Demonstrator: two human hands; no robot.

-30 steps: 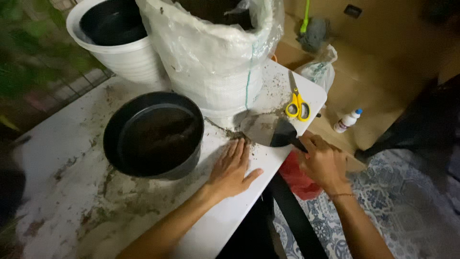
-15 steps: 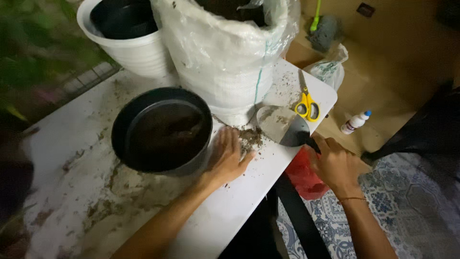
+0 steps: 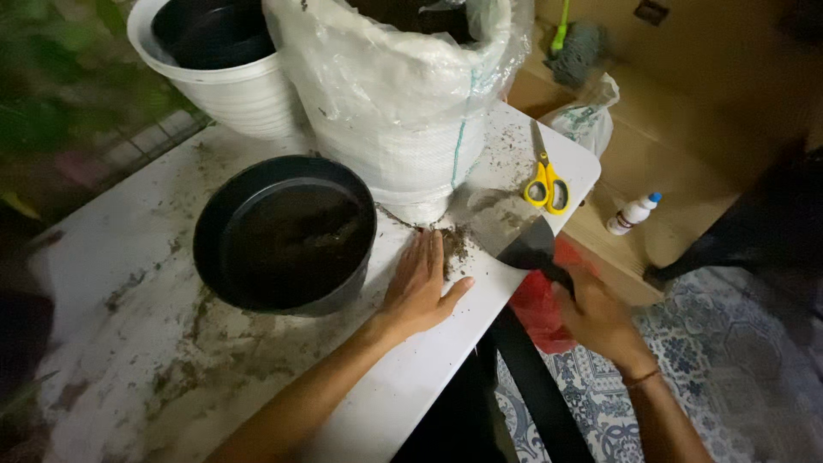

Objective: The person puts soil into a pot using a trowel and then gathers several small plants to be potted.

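Left hand point(image 3: 422, 287) lies flat, fingers together, on the white table point(image 3: 111, 257), touching the loose soil point(image 3: 452, 244) just beside the black pot point(image 3: 287, 233). Right hand point(image 3: 600, 319) is clenched around the trowel point(image 3: 506, 227), blade resting at the soil's far side.

Large white plastic sack point(image 3: 403, 103): upright, open-topped, on the table point(image 3: 129, 249). Small knotted white bag point(image 3: 587, 120): just beyond the sack. Small white bottle point(image 3: 633, 213), blue cap: below the table's far edge.
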